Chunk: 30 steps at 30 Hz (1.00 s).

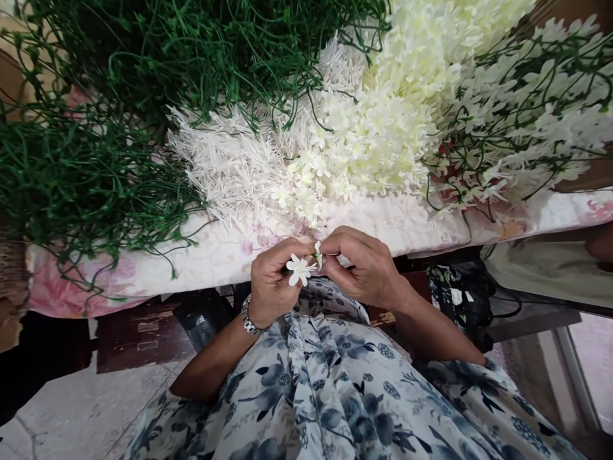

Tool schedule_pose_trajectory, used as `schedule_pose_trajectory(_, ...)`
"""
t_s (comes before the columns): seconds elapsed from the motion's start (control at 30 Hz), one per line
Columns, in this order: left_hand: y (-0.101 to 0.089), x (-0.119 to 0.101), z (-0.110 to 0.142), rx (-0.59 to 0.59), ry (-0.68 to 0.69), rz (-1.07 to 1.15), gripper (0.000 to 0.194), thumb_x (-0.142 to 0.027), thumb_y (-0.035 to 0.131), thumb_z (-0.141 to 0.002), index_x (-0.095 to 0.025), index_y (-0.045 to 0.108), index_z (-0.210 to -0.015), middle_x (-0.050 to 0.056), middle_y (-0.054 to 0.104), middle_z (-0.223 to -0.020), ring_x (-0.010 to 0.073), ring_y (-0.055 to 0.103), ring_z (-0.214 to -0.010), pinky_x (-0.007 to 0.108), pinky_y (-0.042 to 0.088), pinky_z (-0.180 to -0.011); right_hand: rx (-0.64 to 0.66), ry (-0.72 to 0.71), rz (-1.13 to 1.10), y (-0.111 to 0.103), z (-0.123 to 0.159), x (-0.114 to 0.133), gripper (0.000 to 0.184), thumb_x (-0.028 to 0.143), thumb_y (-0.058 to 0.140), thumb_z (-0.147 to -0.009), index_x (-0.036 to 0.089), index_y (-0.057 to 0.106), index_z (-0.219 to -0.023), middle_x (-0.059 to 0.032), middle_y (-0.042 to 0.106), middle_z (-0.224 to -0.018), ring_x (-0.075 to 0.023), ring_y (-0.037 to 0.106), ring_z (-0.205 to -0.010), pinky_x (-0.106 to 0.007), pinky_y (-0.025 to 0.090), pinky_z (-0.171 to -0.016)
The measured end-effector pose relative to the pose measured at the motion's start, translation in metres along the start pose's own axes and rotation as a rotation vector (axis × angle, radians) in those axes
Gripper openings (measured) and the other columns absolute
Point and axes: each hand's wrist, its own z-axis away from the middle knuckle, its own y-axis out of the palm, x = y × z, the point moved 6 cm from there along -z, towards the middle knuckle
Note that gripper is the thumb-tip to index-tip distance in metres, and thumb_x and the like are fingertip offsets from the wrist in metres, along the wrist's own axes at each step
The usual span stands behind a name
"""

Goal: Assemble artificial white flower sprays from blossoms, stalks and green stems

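Close to my body, just off the table's front edge, my two hands meet. My left hand is closed on an artificial flower stem, most of it hidden by the fingers, and a white artificial flower sticks out beside the thumb. My right hand pinches a second small white blossom at the tip of thumb and forefinger, right beside the left fingertips. Whether this blossom sits on the same stem cannot be made out. A watch circles my left wrist.
Green plastic stems heap over the left and back. White thin sticks lie mid-table, beside a pile of cream blossoms. Finished-looking white flower sprays lie at the right. A floral cloth covers the table; a black bag is below.
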Motion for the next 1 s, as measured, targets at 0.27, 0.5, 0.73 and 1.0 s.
schedule_pose_trajectory(0.27, 0.0, 0.0, -0.004, 0.005, -0.015, -0.001, 0.009, -0.011, 0.055, -0.075, -0.017, 0.061, -0.072, -0.002, 0.054, -0.064, 0.009, 0.049, -0.059, 0.022, 0.039, -0.058, -0.01, 0.018, -0.011, 0.004, -0.002, -0.004, 0.015, 0.004, 0.046, -0.078, 0.016, 0.053, -0.082, -0.0024, 0.057, -0.069, -0.0109, 0.052, -0.064, -0.024, 0.044, -0.057)
schedule_pose_trajectory(0.5, 0.0, 0.001, -0.004, 0.014, -0.042, -0.056, 0.011, -0.02, 0.054, -0.078, -0.017, 0.059, -0.068, -0.001, 0.055, -0.062, 0.0099, 0.048, -0.057, 0.023, 0.039, -0.056, 0.013, -0.018, 0.04, 0.005, -0.003, -0.002, 0.016, 0.004, 0.045, -0.079, 0.017, 0.052, -0.083, -0.0027, 0.056, -0.07, -0.0118, 0.051, -0.066, -0.025, 0.045, -0.058)
schedule_pose_trajectory(0.73, 0.001, -0.002, -0.008, 0.023, -0.089, -0.158, 0.008, -0.015, 0.056, -0.074, -0.016, 0.059, -0.067, -0.002, 0.057, -0.061, 0.009, 0.051, -0.056, 0.02, 0.042, -0.055, 0.009, -0.047, 0.105, 0.005, 0.0, -0.005, 0.015, 0.004, 0.046, -0.079, 0.016, 0.053, -0.084, -0.0035, 0.056, -0.071, -0.0128, 0.052, -0.069, -0.025, 0.046, -0.061)
schedule_pose_trajectory(1.0, 0.009, -0.014, -0.006, 0.247, -0.206, -0.061, 0.042, -0.018, 0.063, -0.075, -0.017, 0.056, -0.116, 0.009, 0.067, -0.104, 0.0173, 0.065, -0.089, 0.026, 0.053, -0.077, -0.053, 0.102, -0.002, -0.025, 0.008, -0.007, 0.012, 0.007, 0.049, -0.077, 0.017, 0.055, -0.077, -0.0006, 0.056, -0.068, -0.0101, 0.052, -0.063, -0.023, 0.043, -0.058)
